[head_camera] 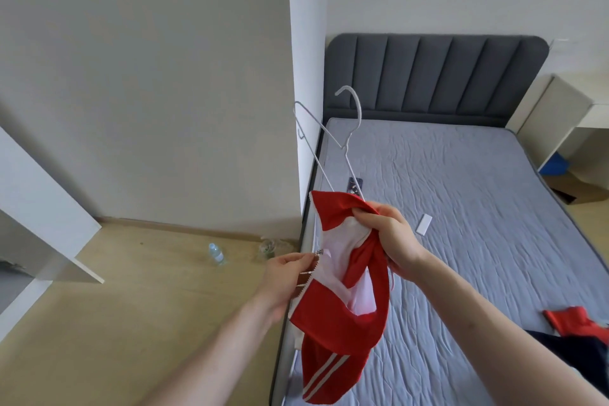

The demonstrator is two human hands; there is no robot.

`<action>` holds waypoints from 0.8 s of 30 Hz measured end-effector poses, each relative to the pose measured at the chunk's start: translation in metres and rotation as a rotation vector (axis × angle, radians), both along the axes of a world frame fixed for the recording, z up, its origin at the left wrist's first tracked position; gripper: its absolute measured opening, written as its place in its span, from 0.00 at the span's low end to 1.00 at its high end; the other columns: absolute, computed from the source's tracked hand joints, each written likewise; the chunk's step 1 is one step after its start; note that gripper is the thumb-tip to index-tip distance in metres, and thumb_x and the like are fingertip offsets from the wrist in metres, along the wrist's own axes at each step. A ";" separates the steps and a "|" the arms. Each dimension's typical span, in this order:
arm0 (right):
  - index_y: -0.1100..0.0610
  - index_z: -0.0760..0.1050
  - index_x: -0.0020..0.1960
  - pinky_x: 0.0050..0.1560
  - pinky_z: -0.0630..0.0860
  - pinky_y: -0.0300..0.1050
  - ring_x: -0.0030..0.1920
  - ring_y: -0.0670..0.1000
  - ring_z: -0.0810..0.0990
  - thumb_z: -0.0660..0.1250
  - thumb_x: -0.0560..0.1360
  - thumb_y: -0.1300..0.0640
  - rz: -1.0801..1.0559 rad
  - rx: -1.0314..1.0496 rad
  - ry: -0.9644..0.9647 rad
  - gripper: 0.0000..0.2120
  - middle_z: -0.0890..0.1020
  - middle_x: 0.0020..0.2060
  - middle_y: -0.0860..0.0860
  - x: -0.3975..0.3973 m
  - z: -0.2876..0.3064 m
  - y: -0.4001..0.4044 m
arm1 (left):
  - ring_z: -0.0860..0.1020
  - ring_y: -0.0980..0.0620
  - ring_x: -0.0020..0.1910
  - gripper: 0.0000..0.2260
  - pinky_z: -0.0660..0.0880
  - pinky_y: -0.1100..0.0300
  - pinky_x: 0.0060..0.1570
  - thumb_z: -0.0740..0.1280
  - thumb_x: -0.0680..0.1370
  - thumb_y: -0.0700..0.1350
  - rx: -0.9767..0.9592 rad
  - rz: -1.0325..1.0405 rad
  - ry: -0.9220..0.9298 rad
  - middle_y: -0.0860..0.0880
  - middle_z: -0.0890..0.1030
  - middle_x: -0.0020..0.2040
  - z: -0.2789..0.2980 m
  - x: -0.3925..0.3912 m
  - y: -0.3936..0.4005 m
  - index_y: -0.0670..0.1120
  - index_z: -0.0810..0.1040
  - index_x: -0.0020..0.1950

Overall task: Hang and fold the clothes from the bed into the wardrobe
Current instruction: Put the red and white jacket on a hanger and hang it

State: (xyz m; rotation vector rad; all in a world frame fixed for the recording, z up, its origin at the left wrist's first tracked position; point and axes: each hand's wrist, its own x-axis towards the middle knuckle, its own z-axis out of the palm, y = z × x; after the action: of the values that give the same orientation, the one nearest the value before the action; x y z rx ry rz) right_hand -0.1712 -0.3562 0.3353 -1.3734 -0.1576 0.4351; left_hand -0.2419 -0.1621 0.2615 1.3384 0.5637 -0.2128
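A person held a red jacket [342,300] with white sleeve stripes above the near left edge of the bed [478,194], both bare forearms reaching in from the bottom of the frame. The right hand [392,237] gripped the bunched collar together with the lower part of a white wire hanger [333,142], fingers curled tight round the cloth, the hook rising toward the grey headboard [435,76]. The left hand [290,277] pinched the jacket's zip edge between thumb and fingers just below the metal zip pull [319,252] (the white lining showed between the two hands). On the bed's grey quilted cover lay a small white block [423,224] and a dark flat object [355,184], with more red and dark clothes [573,323] at its near right edge. A plastic bottle [216,253] stood on the wooden floor [158,290] left of the bed.
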 end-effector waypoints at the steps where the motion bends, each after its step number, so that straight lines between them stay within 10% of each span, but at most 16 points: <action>1: 0.72 0.79 0.54 0.50 0.79 0.52 0.46 0.61 0.84 0.63 0.82 0.64 0.024 -0.003 -0.011 0.11 0.84 0.45 0.64 -0.001 -0.001 0.001 | 0.82 0.51 0.37 0.10 0.75 0.62 0.33 0.71 0.80 0.47 -0.022 -0.010 0.018 0.45 0.86 0.44 -0.002 0.002 0.001 0.41 0.87 0.53; 16: 0.42 0.84 0.57 0.46 0.75 0.52 0.43 0.52 0.79 0.62 0.83 0.57 0.008 -0.323 -0.490 0.15 0.83 0.45 0.60 -0.001 0.004 -0.009 | 0.84 0.49 0.44 0.09 0.82 0.53 0.40 0.63 0.85 0.44 0.204 -0.166 -0.261 0.48 0.81 0.41 0.020 -0.004 0.005 0.43 0.77 0.46; 24: 0.53 0.82 0.46 0.49 0.76 0.52 0.45 0.50 0.80 0.62 0.82 0.64 -0.019 -0.248 -0.434 0.13 0.82 0.44 0.54 -0.011 0.008 0.004 | 0.85 0.48 0.47 0.10 0.81 0.50 0.52 0.65 0.84 0.46 0.367 -0.146 -0.244 0.47 0.86 0.45 0.008 -0.007 0.003 0.42 0.80 0.48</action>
State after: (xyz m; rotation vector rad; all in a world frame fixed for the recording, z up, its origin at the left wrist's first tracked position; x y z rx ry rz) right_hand -0.1821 -0.3520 0.3434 -1.7001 -0.4576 0.1362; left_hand -0.2493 -0.1594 0.2695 1.7361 0.3064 -0.0627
